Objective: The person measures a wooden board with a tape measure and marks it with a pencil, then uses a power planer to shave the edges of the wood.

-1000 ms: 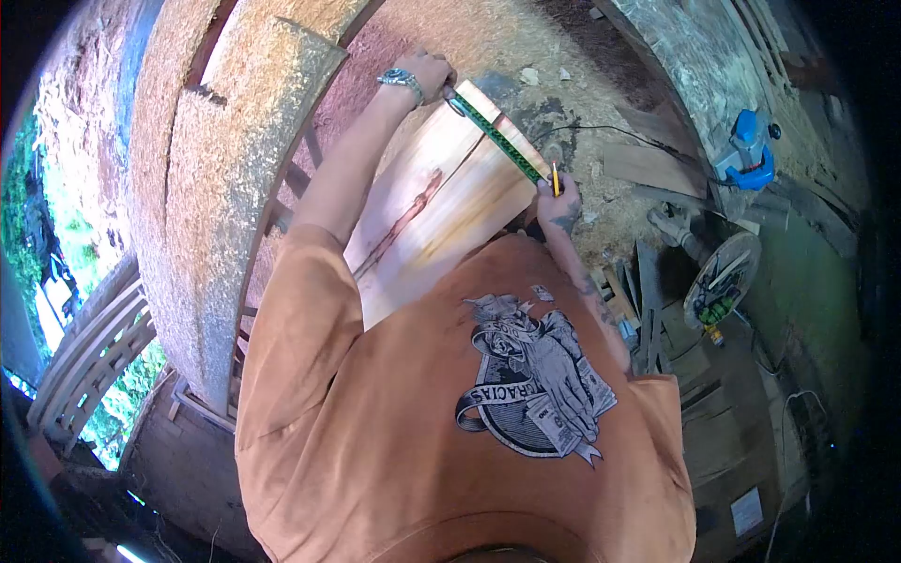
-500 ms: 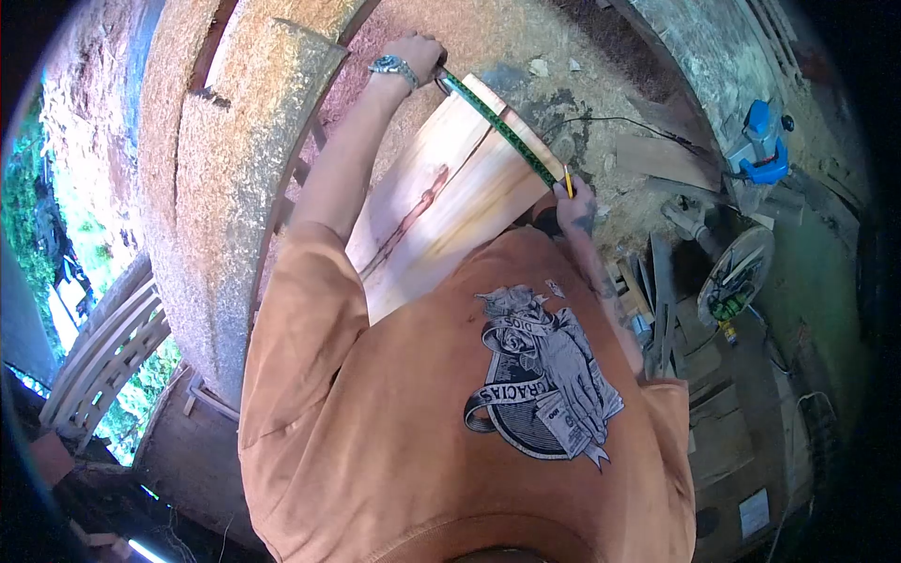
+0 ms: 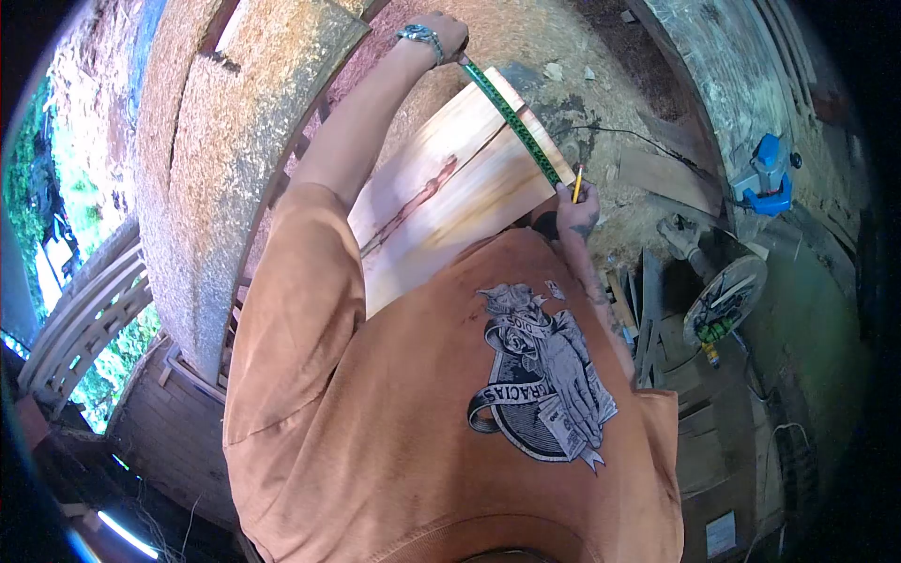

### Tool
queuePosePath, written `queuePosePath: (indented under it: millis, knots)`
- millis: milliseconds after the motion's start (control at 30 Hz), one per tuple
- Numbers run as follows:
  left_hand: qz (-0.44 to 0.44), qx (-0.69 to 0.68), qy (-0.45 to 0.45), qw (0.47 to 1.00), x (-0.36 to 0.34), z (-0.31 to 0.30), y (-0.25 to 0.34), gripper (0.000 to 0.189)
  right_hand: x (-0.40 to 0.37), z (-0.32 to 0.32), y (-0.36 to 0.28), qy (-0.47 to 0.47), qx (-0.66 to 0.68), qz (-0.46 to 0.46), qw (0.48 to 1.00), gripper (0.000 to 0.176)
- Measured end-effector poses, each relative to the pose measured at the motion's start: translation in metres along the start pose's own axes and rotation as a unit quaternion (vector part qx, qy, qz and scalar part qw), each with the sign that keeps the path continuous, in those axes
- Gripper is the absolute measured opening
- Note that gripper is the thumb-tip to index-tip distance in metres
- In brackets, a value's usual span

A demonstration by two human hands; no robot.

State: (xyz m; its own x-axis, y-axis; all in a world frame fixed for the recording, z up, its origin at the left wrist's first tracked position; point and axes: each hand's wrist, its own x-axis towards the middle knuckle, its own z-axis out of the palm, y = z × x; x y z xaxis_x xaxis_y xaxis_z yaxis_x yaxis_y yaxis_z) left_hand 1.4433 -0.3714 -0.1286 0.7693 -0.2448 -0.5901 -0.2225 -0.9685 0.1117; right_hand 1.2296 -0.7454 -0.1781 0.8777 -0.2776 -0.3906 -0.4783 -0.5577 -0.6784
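Note:
A pale wooden board (image 3: pixel 404 225) with a reddish knot streak and a long dark crack lies in front of my body. Across its far end stretches a green tape measure (image 3: pixel 507 111). My left hand (image 3: pixel 441 34), with a bracelet-like watch at the wrist, is closed around the tape's upper end, just past the board's far left corner. At the board's right edge, my right hand (image 3: pixel 577 214) has a yellow pencil (image 3: pixel 577 184) pinched in its fingers, against the tape's lower end. Whether those fingers also grip the tape is hard to see.
A large curved wooden piece (image 3: pixel 235 141) rises on the left. Sawdust covers the ground (image 3: pixel 526 42) beyond the board. To the right are a blue tool (image 3: pixel 770 176), a thin plank (image 3: pixel 668 180), a dark cable (image 3: pixel 648 143), a round container (image 3: pixel 725 298) and scrap strips (image 3: pixel 649 314).
The view has shifted, so the board and my left hand appear slightly further right and up. The pencil stands a little more upright. The tape still spans the board's end.

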Motion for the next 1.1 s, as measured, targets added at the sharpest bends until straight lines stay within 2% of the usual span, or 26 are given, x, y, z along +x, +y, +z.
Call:
queuePosePath:
  millis: [100, 267, 400, 467, 567, 667, 700, 767, 867, 1000, 1100]
  knots:
    - [-0.010, 0.007, -0.017, 1.000, 0.007, 0.005, -0.002, 0.044, 0.006, 0.004, 0.016, -0.018, 0.064, -0.005, 0.998, 0.031]
    - [-0.028, -0.001, -0.082, 0.996, 0.019, 0.001, -0.001, 0.035, 0.012, 0.002, 0.022, -0.053, 0.068, 0.016, 0.996, 0.025]
    - [-0.031, 0.017, -0.064, 0.997, 0.021, -0.004, 0.002, 0.035, 0.012, -0.009, 0.007, -0.083, 0.001, 0.018, 0.996, 0.023]
    - [-0.031, 0.018, -0.060, 0.998, 0.022, -0.001, 0.001, 0.035, 0.012, -0.007, 0.007, -0.077, 0.013, 0.026, 0.997, 0.023]
    - [-0.002, 0.033, -0.032, 0.999, 0.008, -0.004, 0.003, 0.036, 0.013, -0.003, 0.013, -0.072, 0.038, 0.042, 0.996, 0.024]
    - [0.063, 0.056, 0.082, 0.993, 0.002, 0.026, -0.012, 0.035, 0.016, 0.000, 0.026, -0.059, 0.009, 0.006, 0.998, 0.031]
    - [0.045, 0.043, 0.084, 0.994, -0.004, 0.025, -0.008, 0.034, 0.015, 0.001, 0.028, -0.054, -0.010, -0.014, 0.998, 0.035]
    - [0.008, 0.016, 0.089, 0.996, -0.024, 0.022, 0.002, 0.032, 0.011, -0.008, 0.005, -0.070, 0.003, 0.003, 0.998, 0.035]
    - [0.029, 0.039, 0.191, 0.980, -0.029, 0.044, -0.002, 0.030, 0.012, -0.009, 0.005, -0.079, 0.017, 0.014, 0.997, 0.035]
    - [0.040, 0.041, 0.264, 0.963, -0.036, 0.058, -0.004, 0.027, 0.011, -0.008, 0.004, -0.067, -0.001, 0.023, 0.997, 0.033]
    - [0.024, 0.034, 0.304, 0.952, -0.038, 0.071, -0.004, 0.029, 0.012, -0.005, 0.009, -0.066, 0.040, 0.028, 0.997, 0.033]
